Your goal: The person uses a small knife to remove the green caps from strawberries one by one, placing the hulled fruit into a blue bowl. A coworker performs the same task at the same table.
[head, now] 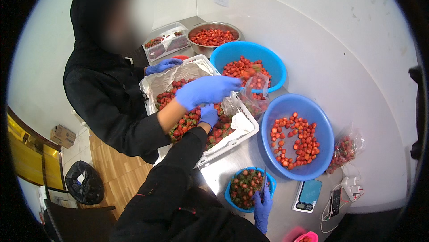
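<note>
My left hand (pixel 208 116), in a blue glove, reaches among the whole strawberries (pixel 183 124) in a white plastic crate (pixel 249 129) lined with paper; its fingers are partly hidden, so its hold cannot be told. In my right hand (pixel 262 205), also gloved, a knife (pixel 264 178) points up, away from me, over the rim of a small blue basin (pixel 229 199) filled with strawberry tops and leaves. A larger blue tub (pixel 321 114) beyond it contains strawberries without leaves. A co-worker's gloved hand (pixel 207 91) passes above the crate towards another blue tub (pixel 281 64).
A co-worker in black (pixel 107 101) stands at the left, the other hand on the crate's edge. A steel bowl (pixel 234 32), a clear plastic box (pixel 171 49) and bagged strawberries (pixel 345 149) stand behind. At right lie a kitchen scale (pixel 310 193), a power strip (pixel 351 188) and cables.
</note>
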Demonstrator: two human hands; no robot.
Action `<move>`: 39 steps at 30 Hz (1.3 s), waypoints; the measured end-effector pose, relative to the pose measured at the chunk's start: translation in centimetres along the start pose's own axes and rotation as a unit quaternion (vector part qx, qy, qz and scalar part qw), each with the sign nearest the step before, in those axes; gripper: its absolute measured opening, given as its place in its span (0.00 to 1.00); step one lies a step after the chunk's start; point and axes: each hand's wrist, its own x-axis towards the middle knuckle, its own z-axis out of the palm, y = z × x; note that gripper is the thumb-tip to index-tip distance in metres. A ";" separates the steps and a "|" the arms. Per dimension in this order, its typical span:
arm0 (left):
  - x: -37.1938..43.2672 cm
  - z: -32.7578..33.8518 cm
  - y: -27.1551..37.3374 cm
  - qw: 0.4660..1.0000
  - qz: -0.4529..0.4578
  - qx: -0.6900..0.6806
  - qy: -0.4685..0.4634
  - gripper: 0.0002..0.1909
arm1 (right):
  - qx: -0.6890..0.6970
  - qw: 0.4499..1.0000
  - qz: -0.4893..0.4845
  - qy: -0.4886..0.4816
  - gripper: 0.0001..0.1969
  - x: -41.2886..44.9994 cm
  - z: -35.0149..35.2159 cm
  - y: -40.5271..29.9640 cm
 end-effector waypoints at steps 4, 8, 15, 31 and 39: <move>1.5 3.0 -0.1 0.997 0.004 0.038 0.062 0.16 | -0.031 1.000 -0.002 0.001 0.23 -0.5 -0.2 -0.2; 2.1 -0.8 -0.4 0.992 0.044 -0.096 0.069 0.14 | -0.008 0.999 0.020 0.035 0.23 -0.6 -0.5 -0.1; 2.3 -16.0 3.9 0.898 0.205 -0.376 0.105 0.13 | -0.003 0.998 0.017 0.057 0.24 -0.5 -1.0 0.4; -0.7 2.2 -2.6 0.933 0.052 -0.316 0.163 0.14 | -0.005 0.999 0.031 0.013 0.25 -1.4 -1.8 -0.3; -2.9 -2.1 -3.0 0.978 0.024 -0.197 0.072 0.16 | 0.001 0.998 0.056 -0.012 0.24 -0.9 -2.1 -1.5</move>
